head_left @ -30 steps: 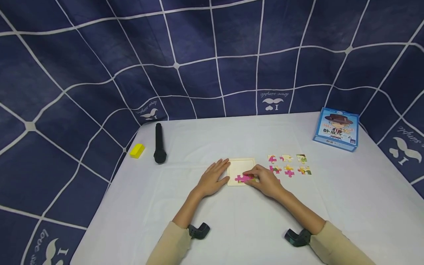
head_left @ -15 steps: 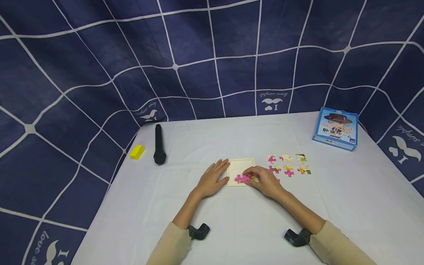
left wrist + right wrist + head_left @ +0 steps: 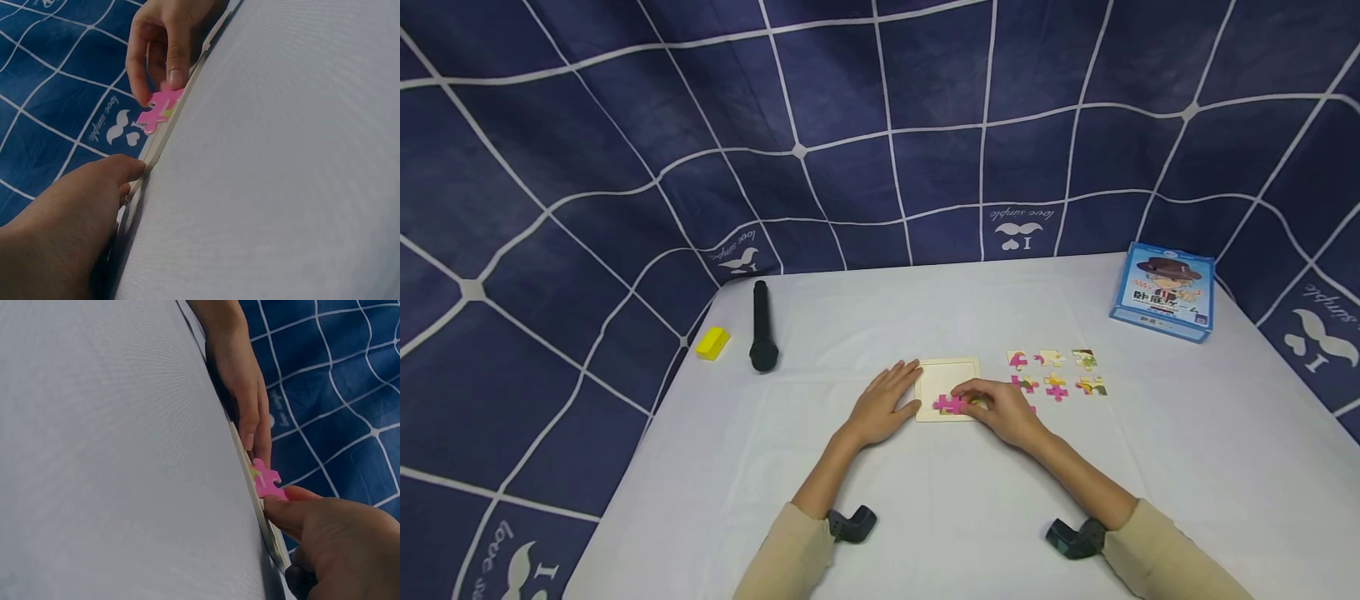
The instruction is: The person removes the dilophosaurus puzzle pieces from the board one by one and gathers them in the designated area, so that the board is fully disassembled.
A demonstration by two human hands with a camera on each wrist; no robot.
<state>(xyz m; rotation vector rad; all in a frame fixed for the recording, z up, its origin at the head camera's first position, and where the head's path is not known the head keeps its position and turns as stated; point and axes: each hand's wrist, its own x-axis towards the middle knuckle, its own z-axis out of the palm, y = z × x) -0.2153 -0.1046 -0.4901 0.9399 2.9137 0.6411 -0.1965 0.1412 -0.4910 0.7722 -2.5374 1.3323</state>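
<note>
A shallow, pale wooden puzzle tray [image 3: 936,375] lies on the white table in the head view. My left hand [image 3: 880,408] rests at its left edge with fingers extended, the thumb by the lower left side. Over the tray's lower right part, my right hand [image 3: 1002,412] pinches a pink jigsaw piece [image 3: 267,481] between thumb and fingers. The piece appears pink with a bit of yellow-green in the left wrist view, where the right hand's fingertips [image 3: 177,78] sit on its upper side. Part of the piece is hidden behind those fingers.
Several loose jigsaw pieces [image 3: 1056,388] lie in rows right of the tray, one partly behind the right hand. A black microphone [image 3: 762,321] and a yellow block [image 3: 712,342] are at the left. A blue box [image 3: 1163,292] stands at the back right.
The right hand's fingertips have shifted slightly right over the tray, and more of the pink piece shows. The left hand keeps its place at the tray's edge.
</note>
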